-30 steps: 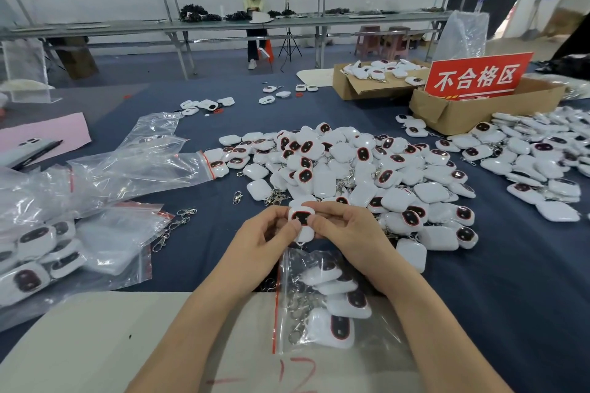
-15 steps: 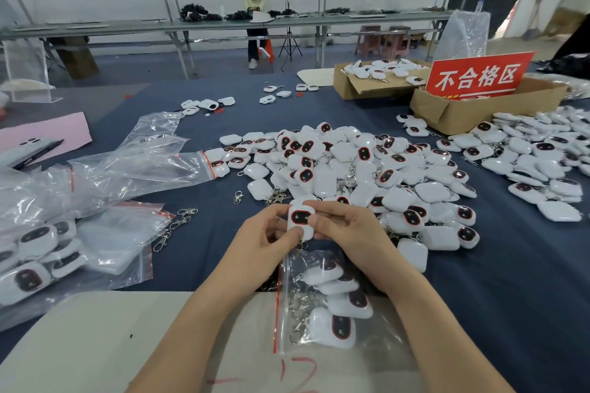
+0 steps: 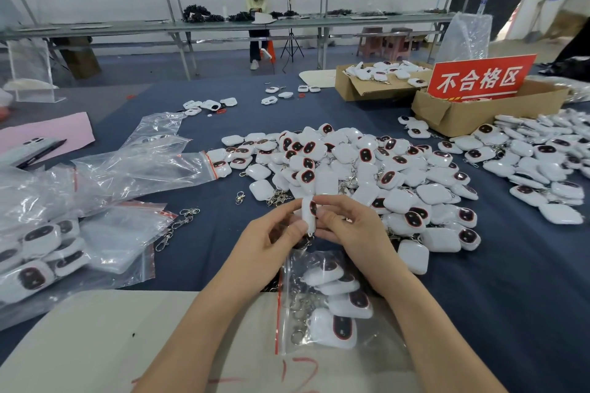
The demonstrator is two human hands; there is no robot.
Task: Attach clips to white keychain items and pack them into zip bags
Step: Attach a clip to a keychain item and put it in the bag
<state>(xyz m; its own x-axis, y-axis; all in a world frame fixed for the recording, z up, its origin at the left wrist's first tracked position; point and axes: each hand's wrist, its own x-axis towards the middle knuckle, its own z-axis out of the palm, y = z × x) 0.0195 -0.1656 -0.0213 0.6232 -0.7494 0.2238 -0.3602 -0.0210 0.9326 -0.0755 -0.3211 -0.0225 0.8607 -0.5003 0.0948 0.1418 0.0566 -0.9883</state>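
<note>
Head view: left hand, right hand half cover keychain item.

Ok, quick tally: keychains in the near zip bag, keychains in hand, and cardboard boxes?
Bagged keychains, in the near zip bag: 4
Held keychain, between left hand and right hand: 1
Cardboard boxes: 2
Total: 7

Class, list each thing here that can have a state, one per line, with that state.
left hand, pinches the keychain item
right hand, pinches it too
keychain item, held upright, off the table
zip bag, lying flat, partly filled
cardboard box, flaps open
loose clip, lying unattached
</note>
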